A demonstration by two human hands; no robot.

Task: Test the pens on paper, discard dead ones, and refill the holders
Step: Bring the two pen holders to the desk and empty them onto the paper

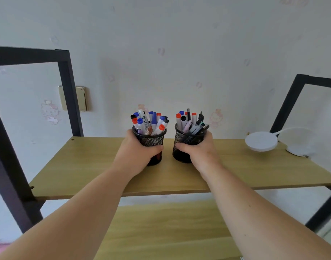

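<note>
Meanwhile, gripping two black mesh holders on the wooden shelf (86, 166): left hand (140, 152) around the marker-filled holder (151, 139), right hand (198, 151) around the pen holder (187, 141). Tilting either could spill pens.

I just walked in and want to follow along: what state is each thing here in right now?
Left pen holder: upright on the shelf, full of markers, gripped by the left hand.
Right pen holder: upright on the shelf, full of pens, gripped by the right hand.
Shelf: bears both holders.
White desk lamp: sits at the shelf's right end; whether it is lit cannot be told.
</note>
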